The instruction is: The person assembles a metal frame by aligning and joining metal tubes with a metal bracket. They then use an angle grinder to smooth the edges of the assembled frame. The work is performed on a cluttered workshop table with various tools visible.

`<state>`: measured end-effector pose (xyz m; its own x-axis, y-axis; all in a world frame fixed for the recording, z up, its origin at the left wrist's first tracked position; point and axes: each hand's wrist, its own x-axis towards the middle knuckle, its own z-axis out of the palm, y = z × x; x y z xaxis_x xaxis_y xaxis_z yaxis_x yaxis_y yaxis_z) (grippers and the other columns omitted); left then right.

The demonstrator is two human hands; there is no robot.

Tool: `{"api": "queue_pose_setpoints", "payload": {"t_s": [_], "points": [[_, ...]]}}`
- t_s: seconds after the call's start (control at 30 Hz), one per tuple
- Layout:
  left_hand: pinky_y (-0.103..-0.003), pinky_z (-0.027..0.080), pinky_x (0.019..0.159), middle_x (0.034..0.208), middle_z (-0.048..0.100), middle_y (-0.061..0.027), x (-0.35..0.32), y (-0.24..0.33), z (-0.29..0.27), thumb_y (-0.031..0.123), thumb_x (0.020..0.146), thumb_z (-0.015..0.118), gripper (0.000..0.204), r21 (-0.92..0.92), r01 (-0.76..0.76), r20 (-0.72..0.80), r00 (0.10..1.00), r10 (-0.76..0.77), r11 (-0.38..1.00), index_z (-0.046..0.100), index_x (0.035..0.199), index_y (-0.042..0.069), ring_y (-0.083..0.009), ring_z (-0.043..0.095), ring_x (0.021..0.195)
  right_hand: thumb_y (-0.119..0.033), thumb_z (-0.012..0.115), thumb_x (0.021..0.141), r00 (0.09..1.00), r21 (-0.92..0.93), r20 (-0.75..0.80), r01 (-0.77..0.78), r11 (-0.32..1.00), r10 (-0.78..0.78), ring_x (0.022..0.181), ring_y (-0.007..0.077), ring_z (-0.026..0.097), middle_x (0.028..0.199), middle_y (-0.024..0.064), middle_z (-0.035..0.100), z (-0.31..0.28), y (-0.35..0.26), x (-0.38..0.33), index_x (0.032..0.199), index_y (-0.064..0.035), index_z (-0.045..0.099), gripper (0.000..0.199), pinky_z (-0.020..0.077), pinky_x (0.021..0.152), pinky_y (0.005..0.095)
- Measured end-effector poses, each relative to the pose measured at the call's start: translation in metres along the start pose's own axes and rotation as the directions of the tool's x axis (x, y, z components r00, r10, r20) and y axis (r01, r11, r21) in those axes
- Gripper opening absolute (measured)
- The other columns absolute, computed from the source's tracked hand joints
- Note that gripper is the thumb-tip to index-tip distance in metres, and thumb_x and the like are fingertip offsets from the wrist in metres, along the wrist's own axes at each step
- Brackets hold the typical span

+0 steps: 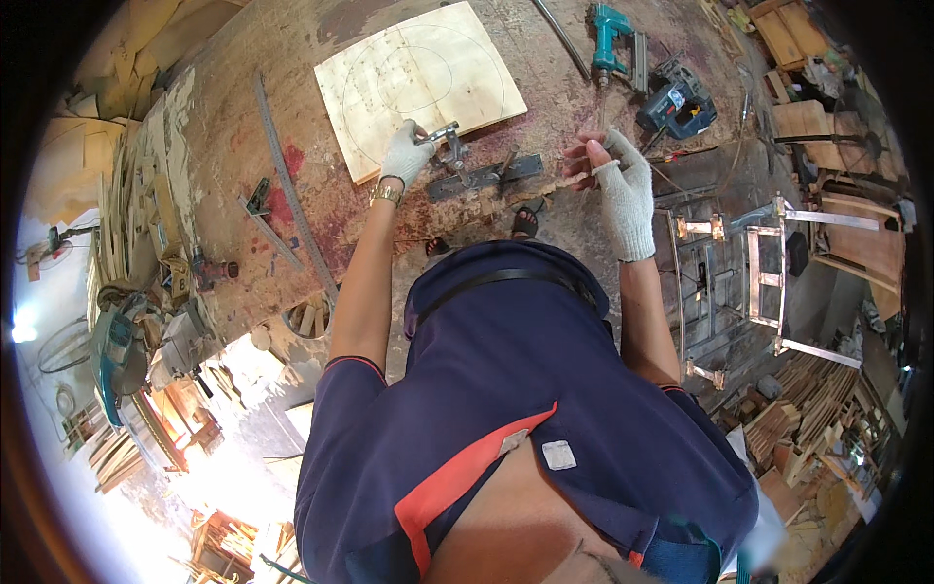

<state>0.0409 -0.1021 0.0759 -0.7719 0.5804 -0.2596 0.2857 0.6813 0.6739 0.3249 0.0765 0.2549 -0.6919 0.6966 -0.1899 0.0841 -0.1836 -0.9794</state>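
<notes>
My left hand (405,156), in a white knitted glove, is closed on a metal clamp-like tool (444,134) at the near edge of a pale plywood board (448,68). Curved pencil-like lines are drawn on the board, which lies on the workbench. My right hand (625,190), gloved with some fingertips bare, is raised at the bench's near edge, right of the board. Its fingers are drawn together around a thin, pale stick-like piece (602,109); its kind cannot be made out. Between my hands, a dark metal bar fixture (511,171) sits along the bench edge.
A teal nail gun (611,44) and a jigsaw (678,105) lie at the far right of the bench (243,156). A long metal ruler (287,180) and a small square (258,200) lie left. Metal frames (764,273) stand right; a circular saw (117,350) is at left.
</notes>
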Motion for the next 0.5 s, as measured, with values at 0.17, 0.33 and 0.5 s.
{"api": "queue_pose_setpoints", "payload": {"t_s": [0.17, 0.33, 0.5], "points": [[-0.032, 0.045, 0.055, 0.074, 0.069, -0.0035, -0.047, 0.077, -0.047, 0.015, 0.097, 0.076, 0.022, -0.149, -0.18, -0.372, 0.921, 0.113, 0.972, 0.073, 0.112, -0.001, -0.0137, 0.061, 0.061, -0.033, 0.061, 0.11, 0.99, -0.035, 0.104, -0.092, 0.995, 0.095, 0.083, 0.0164, 0.073, 0.105, 0.0138, 0.077, 0.008, -0.006, -0.005, 0.129, 0.0033, 0.066, 0.041, 0.0578, 0.068, 0.0285], [-0.037, 0.051, 0.066, 0.082, 0.069, -0.003, -0.118, 0.15, -0.08, 0.011, 0.084, 0.08, 0.023, 0.467, -0.675, -0.47, 0.359, 0.806, 0.572, 0.076, 0.107, 0.01, -0.0198, 0.065, 0.075, -0.04, 0.061, 0.11, 0.974, 0.08, 0.217, -0.088, 0.993, 0.069, 0.087, 0.0132, 0.071, 0.106, 0.0118, 0.076, 0.055, -0.03, -0.001, 0.137, 0.0057, 0.065, 0.053, 0.056, 0.071, 0.0257], [-0.043, 0.054, 0.082, 0.107, 0.073, -0.0047, -0.156, 0.16, -0.05, 0.018, 0.077, 0.083, 0.035, 0.435, -0.764, -0.281, 0.387, 0.878, 0.476, 0.074, 0.11, 0.012, -0.024, 0.068, 0.096, -0.027, 0.063, 0.11, 0.945, -0.015, 0.326, 0.006, 1.0, -0.001, 0.091, 0.0096, 0.068, 0.1, 0.0059, 0.076, 0.06, -0.017, 0.023, 0.138, 0.002, 0.065, 0.041, 0.0549, 0.079, 0.0264]]}}
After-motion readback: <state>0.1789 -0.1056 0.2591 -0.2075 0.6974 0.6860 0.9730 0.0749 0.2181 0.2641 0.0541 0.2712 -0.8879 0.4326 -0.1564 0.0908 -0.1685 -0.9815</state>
